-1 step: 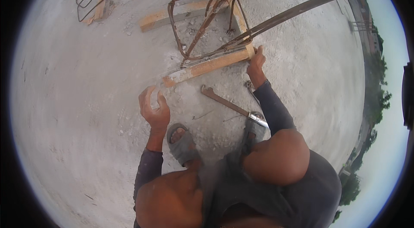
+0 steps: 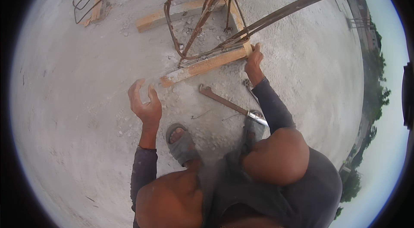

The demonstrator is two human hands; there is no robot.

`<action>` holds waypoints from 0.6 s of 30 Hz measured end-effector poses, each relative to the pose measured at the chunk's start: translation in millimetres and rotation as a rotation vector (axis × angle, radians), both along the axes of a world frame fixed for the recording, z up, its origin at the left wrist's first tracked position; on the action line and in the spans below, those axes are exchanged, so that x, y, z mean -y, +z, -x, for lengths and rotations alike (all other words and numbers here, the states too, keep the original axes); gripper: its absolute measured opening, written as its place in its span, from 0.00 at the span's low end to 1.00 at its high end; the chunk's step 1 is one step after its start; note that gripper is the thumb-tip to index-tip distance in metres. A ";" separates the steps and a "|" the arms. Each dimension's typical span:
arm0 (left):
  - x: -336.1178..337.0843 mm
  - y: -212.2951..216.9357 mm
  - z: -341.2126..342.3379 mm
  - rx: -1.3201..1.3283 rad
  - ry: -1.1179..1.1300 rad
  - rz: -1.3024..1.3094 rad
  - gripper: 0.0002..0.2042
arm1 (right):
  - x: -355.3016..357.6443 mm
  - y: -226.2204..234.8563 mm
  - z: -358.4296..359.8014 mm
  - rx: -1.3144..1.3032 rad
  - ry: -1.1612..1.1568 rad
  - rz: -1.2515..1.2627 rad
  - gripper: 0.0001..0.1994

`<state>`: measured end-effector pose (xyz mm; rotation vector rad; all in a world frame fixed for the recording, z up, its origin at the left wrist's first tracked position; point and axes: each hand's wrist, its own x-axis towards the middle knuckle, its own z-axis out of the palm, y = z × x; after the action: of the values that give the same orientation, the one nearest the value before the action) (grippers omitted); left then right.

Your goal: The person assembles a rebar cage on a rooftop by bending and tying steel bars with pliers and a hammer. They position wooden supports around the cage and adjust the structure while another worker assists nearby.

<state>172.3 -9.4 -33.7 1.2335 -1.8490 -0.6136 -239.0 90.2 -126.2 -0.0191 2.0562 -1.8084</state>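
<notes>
Dusty, bare left hand (image 2: 145, 106) curves open at nine o'clock of the view, bare right hand (image 2: 254, 61) at two, dark-sleeved forearms (image 2: 276, 106) trailing below!

You could read no text, label, brand, number or sign anywhere in your view. Nothing legible stood before you on the near wooden beam (image 2: 211, 64) or on the silver-ended bar tool (image 2: 226, 102) below it.
</notes>
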 end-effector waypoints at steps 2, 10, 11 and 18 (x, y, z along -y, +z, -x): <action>69.0 2.6 6.8 0.115 0.027 0.046 0.29 | 0.5 0.5 -1.5 -0.031 0.006 -0.026 0.33; 240.0 -71.6 53.3 0.341 -0.231 -0.170 0.37 | 10.4 1.3 1.7 -0.187 0.009 -0.225 0.32; 240.1 -75.9 56.3 0.363 -0.219 -0.243 0.37 | 11.2 1.6 1.7 -0.276 0.003 -0.338 0.31; 217.8 -75.6 58.7 0.483 -0.040 -0.121 0.30 | 16.5 11.6 -8.1 -0.400 0.040 -0.352 0.30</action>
<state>113.6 -227.2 -109.3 1.5280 -2.2618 -0.4814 -230.9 73.7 -114.6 -0.3448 2.6049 -1.4848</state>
